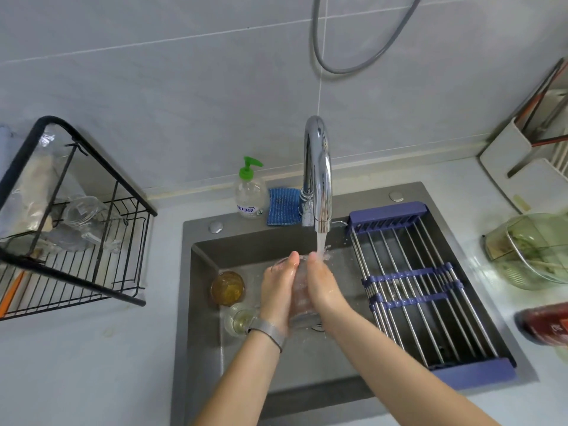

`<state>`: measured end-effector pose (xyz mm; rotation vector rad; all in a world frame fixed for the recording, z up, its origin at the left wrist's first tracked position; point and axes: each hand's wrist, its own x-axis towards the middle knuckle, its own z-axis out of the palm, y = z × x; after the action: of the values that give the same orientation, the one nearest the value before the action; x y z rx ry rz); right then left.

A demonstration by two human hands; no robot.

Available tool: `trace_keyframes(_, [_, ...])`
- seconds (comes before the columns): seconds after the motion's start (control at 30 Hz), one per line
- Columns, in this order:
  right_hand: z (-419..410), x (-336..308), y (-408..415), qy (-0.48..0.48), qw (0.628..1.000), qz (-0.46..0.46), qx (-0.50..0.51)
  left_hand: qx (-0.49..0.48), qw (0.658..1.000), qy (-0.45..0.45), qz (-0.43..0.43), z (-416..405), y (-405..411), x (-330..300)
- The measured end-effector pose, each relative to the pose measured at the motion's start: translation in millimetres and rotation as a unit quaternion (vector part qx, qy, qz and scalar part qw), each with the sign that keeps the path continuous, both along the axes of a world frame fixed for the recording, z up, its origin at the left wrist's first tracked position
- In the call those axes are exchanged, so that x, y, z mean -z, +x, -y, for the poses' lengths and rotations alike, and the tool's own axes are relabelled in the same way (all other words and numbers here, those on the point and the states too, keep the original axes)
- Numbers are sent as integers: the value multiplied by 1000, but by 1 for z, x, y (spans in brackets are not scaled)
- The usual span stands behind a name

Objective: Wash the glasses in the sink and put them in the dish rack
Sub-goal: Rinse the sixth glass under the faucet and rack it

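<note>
A clear glass [302, 298] sits between my two hands above the grey sink [199, 348], under water running from the chrome faucet [318, 179]. My left hand [278, 287] holds its left side and my right hand [321, 285] holds its right side. An amber glass [227, 287] stands on the sink floor at the left. A small clear glass [241, 321] with pale liquid stands just in front of it. The black wire dish rack [76, 265] on the counter to the left holds a clear glass jug [81, 215].
A blue roll-up drying rack [424, 290] spans the sink's right half. A soap bottle [249, 192] and a blue sponge cloth [282, 206] sit behind the sink. A green glass bowl [531, 250] and a red packet [547, 324] lie on the right counter.
</note>
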<state>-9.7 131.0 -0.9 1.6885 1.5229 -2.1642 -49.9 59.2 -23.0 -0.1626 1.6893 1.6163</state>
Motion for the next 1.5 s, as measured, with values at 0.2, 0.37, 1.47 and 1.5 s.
trace_keyframes(0.2, [8, 6, -3, 52, 996, 20, -72, -40, 997, -56, -31, -1, -3, 8])
trace_keyframes(0.37, [22, 7, 18, 107, 991, -79, -33, -85, 996, 31, 16, 0, -1, 4])
trace_keyframes(1.47, [-24, -31, -7, 140, 944, 86, -287, -14, 935, 41, 351, 23, 14, 6])
trace_keyframes(1.5, [-23, -28, -9, 133, 949, 93, -271, -25, 940, 35, 338, 22, 13, 8])
